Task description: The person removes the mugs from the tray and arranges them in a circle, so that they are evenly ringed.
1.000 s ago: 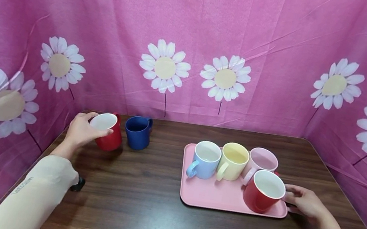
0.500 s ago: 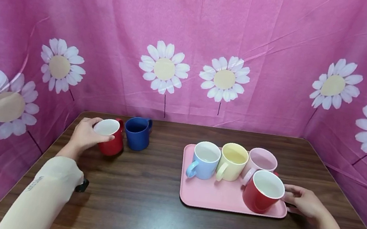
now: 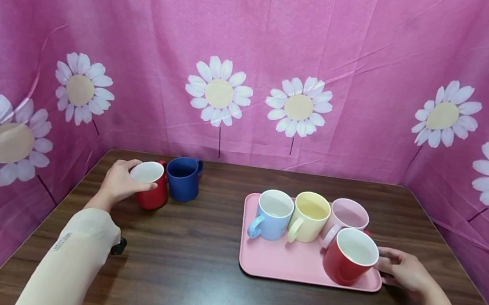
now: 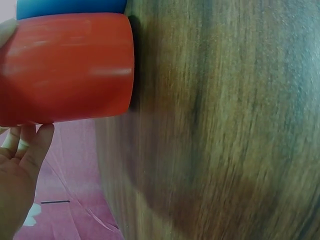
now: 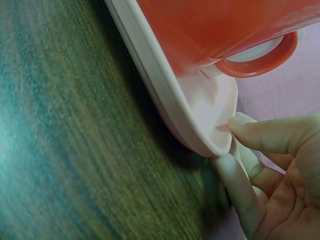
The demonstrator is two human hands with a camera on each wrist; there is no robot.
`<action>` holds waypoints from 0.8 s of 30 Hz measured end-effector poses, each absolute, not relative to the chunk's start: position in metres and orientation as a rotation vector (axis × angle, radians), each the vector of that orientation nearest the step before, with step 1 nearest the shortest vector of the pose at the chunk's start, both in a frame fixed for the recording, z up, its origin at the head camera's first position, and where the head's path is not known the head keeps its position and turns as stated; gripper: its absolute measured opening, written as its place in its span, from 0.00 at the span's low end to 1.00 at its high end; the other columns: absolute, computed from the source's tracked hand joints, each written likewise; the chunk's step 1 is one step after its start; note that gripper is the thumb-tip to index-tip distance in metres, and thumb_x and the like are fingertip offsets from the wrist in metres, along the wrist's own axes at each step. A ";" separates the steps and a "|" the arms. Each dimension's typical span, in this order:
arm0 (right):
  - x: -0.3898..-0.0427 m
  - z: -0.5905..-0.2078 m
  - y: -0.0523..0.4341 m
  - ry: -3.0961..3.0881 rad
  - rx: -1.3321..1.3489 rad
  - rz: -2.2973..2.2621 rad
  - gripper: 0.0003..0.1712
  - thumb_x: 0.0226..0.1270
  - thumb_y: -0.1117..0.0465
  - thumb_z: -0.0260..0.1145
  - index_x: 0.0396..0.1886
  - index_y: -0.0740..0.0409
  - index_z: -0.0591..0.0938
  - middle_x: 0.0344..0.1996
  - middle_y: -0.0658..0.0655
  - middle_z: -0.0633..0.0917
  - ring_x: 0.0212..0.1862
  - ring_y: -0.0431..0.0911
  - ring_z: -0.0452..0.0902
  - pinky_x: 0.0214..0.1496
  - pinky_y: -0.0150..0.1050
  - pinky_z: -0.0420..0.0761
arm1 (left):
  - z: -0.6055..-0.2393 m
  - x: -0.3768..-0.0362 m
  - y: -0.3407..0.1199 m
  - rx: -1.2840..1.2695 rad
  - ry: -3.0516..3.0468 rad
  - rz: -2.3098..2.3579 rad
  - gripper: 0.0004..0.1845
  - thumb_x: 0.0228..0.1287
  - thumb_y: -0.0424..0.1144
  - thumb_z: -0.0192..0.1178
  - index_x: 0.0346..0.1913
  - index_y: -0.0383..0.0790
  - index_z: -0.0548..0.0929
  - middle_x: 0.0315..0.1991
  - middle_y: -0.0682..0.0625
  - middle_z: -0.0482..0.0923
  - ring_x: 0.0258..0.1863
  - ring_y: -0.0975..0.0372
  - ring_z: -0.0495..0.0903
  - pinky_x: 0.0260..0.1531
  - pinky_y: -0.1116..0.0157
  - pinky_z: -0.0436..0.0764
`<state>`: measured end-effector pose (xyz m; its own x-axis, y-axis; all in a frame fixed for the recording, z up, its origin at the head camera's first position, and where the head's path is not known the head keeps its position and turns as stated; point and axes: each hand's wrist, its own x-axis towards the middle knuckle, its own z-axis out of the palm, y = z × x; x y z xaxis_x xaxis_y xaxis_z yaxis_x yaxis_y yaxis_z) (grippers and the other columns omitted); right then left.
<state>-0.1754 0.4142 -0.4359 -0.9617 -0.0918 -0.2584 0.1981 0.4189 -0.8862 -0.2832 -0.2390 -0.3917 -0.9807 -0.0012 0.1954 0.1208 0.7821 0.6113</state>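
Backing the whole scene, a pink curtain [image 3: 265, 26] printed with daisies rises beyond a wooden table [image 3: 184, 277], where we see two hands at work, well apart. Largest of the wares, a tray [image 3: 284, 262] lies just inward of the right hand [image 3: 409, 272], which pinches its rim. Closest to that hand on the tray is the right red mug [image 3: 344, 264]; farther inward come the pink mug [image 3: 351, 213], yellow mug [image 3: 310, 225] and light blue mug [image 3: 273, 225]. Across the table, the left hand [image 3: 120, 181] grips the left red mug [image 3: 155, 194], with the dark blue mug [image 3: 184, 185] just beyond it.

We judge the work to be well past halfway: four mugs stand on the tray, and two are off it, one in hand.

Only the head view gives us all six mugs. The left wrist view adds fingers [image 4: 37, 150] against the left red mug's side, though we cannot tell whether its base bears on the table. The right wrist view shows us a nearly whole handle [image 5: 245, 71] on the right red mug, mostly hidden from the head camera, and the thumb [image 5: 265, 132] at the rim.
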 end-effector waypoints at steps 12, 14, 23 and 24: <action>-0.174 -0.434 0.414 2.396 0.089 -1.567 0.34 0.66 0.66 0.62 0.61 0.83 0.58 0.39 0.57 0.84 0.37 0.38 0.78 0.40 0.42 0.82 | -0.398 -0.286 -0.236 -0.103 -2.767 -0.988 0.40 0.47 0.51 0.73 0.58 0.28 0.72 0.52 0.31 0.67 0.50 0.41 0.67 0.48 0.44 0.71; -0.175 -0.435 0.414 2.390 0.090 -1.572 0.34 0.66 0.67 0.62 0.61 0.83 0.58 0.39 0.56 0.84 0.37 0.38 0.78 0.40 0.41 0.82 | -0.398 -0.286 -0.236 -0.103 -2.763 -0.991 0.40 0.47 0.51 0.73 0.58 0.28 0.72 0.52 0.31 0.67 0.50 0.41 0.67 0.48 0.44 0.71; -0.175 -0.435 0.415 2.420 0.106 -1.544 0.34 0.66 0.66 0.62 0.61 0.84 0.58 0.42 0.63 0.83 0.38 0.38 0.79 0.41 0.42 0.82 | -0.403 -0.287 -0.237 -0.107 -2.737 -1.013 0.41 0.46 0.51 0.73 0.59 0.27 0.71 0.52 0.32 0.67 0.51 0.42 0.67 0.49 0.44 0.70; -0.175 -0.435 0.415 2.422 0.108 -1.541 0.34 0.66 0.66 0.62 0.61 0.83 0.58 0.42 0.63 0.83 0.38 0.39 0.79 0.41 0.42 0.82 | -0.404 -0.287 -0.238 -0.111 -2.735 -1.020 0.42 0.46 0.51 0.73 0.59 0.27 0.71 0.52 0.32 0.67 0.51 0.42 0.67 0.50 0.44 0.70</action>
<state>-0.1752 0.4149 -0.4351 -0.9613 -0.0803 -0.2634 0.2045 0.4324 -0.8782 -0.2874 -0.2376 -0.4040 -0.9729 -0.0060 0.2310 0.1467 0.7562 0.6377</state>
